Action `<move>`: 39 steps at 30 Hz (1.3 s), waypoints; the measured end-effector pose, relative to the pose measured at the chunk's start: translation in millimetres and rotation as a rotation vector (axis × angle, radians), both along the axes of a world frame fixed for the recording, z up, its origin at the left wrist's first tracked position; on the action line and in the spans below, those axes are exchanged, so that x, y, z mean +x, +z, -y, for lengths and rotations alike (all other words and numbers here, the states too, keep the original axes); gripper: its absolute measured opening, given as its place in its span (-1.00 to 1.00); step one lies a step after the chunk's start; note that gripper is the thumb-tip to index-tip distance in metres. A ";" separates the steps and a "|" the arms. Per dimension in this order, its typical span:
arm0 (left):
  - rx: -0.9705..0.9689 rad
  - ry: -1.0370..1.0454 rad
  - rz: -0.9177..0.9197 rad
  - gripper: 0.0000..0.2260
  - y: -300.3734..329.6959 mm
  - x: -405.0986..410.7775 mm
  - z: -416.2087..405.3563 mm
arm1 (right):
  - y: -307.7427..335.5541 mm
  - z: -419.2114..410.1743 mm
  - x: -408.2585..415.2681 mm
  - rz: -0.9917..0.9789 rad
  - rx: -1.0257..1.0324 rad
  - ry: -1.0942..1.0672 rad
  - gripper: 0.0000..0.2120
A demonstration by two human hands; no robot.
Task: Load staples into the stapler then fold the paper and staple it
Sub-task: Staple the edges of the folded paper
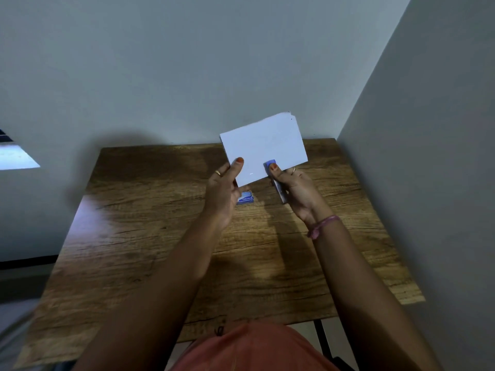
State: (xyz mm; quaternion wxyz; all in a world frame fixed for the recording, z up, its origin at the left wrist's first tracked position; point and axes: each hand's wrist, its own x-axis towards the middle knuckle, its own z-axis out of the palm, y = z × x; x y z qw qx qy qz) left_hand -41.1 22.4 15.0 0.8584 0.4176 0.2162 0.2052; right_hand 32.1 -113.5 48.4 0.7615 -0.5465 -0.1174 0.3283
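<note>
Up above the table, the right hand (pixel 297 190) is wrapped around a stapler (pixel 276 180): the thumb presses on its blue top end, the other fingers curl behind and under the body, and the metal underside shows below the thumb, pointing down toward the tabletop. The stapler's front end sits over the lower edge of the folded paper (pixel 263 147), right of that edge's middle, so the mouth appears to bite the sheet there — whether it is squeezed fully closed cannot be told.

The left hand (pixel 223 190) pinches the paper's lower left corner, thumb on the near face, the other fingers hidden behind the sheet. A small bright mark on the paper near its lower edge, between the two thumbs, may be a staple; it is too small to be sure. The paper is held tilted, its right side higher, clear of the table, with layered edges showing at the top right corner.

Below the hands, a small blue staple box (pixel 246 198) lies on the wooden table (pixel 150 236), partly behind the left hand and well in from every edge. The table's far edge meets the back wall (pixel 187 62) and its right side runs close along the side wall (pixel 428 156) — the near and left parts of the tabletop are bare wood around both forearms.
</note>
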 end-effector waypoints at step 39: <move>0.489 0.340 -0.692 -0.26 -76.6 -60.2 -32.8 | -122.2 -7.9 12.3 0.617 -0.908 -0.300 -0.32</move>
